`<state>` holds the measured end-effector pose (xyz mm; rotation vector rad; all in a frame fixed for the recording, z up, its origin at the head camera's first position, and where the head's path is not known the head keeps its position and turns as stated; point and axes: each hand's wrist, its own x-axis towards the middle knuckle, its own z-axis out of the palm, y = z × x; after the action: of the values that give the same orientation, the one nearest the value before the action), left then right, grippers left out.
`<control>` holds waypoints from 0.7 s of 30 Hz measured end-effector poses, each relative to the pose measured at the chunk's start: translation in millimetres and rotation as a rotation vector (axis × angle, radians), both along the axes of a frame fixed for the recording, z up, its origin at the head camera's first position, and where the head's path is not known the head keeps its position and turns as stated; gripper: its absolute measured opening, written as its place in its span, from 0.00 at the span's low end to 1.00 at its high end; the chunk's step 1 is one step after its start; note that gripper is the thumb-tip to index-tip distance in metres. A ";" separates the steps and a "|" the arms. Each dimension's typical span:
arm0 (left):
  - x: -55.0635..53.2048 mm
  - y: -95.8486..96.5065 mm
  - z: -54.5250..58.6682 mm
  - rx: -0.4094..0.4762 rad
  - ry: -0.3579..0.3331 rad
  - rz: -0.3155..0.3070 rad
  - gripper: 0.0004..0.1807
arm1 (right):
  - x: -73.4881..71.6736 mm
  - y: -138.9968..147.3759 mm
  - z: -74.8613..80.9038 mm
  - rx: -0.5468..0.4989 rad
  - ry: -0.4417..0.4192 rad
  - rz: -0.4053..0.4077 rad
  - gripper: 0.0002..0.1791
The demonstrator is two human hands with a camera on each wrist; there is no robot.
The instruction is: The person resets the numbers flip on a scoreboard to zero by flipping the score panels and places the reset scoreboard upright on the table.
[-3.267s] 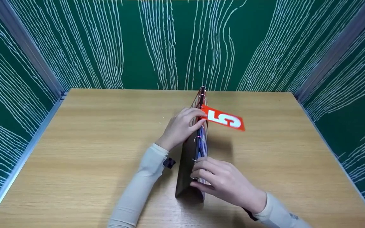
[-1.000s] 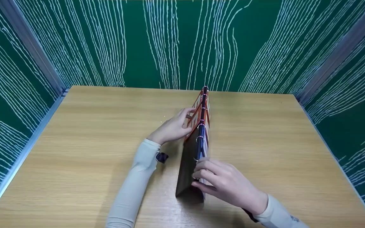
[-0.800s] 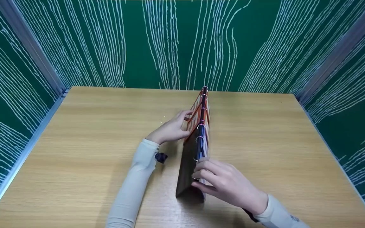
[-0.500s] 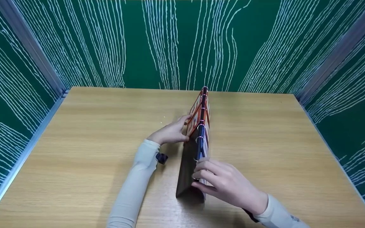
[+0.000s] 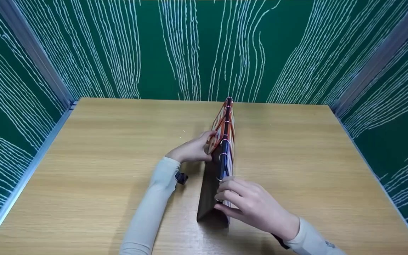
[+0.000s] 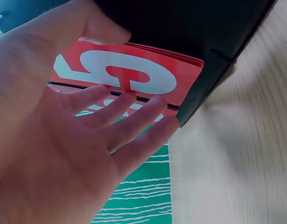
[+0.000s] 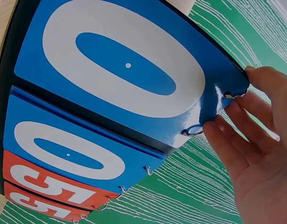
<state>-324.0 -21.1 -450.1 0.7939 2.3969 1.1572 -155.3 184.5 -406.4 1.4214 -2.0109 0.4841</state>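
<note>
A black tent-shaped flip scoreboard (image 5: pixel 208 193) with ring-bound number cards stands on the table, its top edge running away from me. My left hand (image 5: pixel 191 148) is at its left side. In the left wrist view, the fingers lie fairly straight across the red cards (image 6: pixel 185 77) bearing white numerals, the thumb along the upper card's edge. Near the closer end, my right hand (image 5: pixel 255 203) pinches the top edge by the rings. The right wrist view shows a large blue 0 card (image 7: pixel 127 60), a second blue 0 card (image 7: pixel 68 154) and two red 5 cards (image 7: pixel 50 182).
The wooden table (image 5: pixel 313 159) extends on both sides of the scoreboard. Green walls (image 5: pixel 168 49) with wavy white lines enclose the back and sides, with grey posts (image 5: pixel 374 53) at the corners.
A red 5 card that stuck out to the right under my left hand is down against the scoreboard. My left hand moved to the left side, then slid slightly nearer. The right hand stays put.
</note>
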 end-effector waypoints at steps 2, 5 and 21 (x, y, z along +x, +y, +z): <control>0.2 0.0 -0.4 0.003 -0.018 -0.006 0.54 | 0.3 -0.1 0.0 -0.002 -0.002 -0.002 0.06; 0.3 0.3 -1.2 -0.017 -0.037 -0.015 0.56 | 0.8 -0.2 -0.2 -0.005 -0.001 -0.006 0.07; -3.2 3.8 -9.0 -0.042 -0.018 0.016 0.53 | 0.9 0.0 -0.9 0.001 -0.002 -0.008 0.09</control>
<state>-327.2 -17.3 -459.1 0.7490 2.4095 1.1110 -154.4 184.5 -407.3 1.4129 -2.0181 0.4815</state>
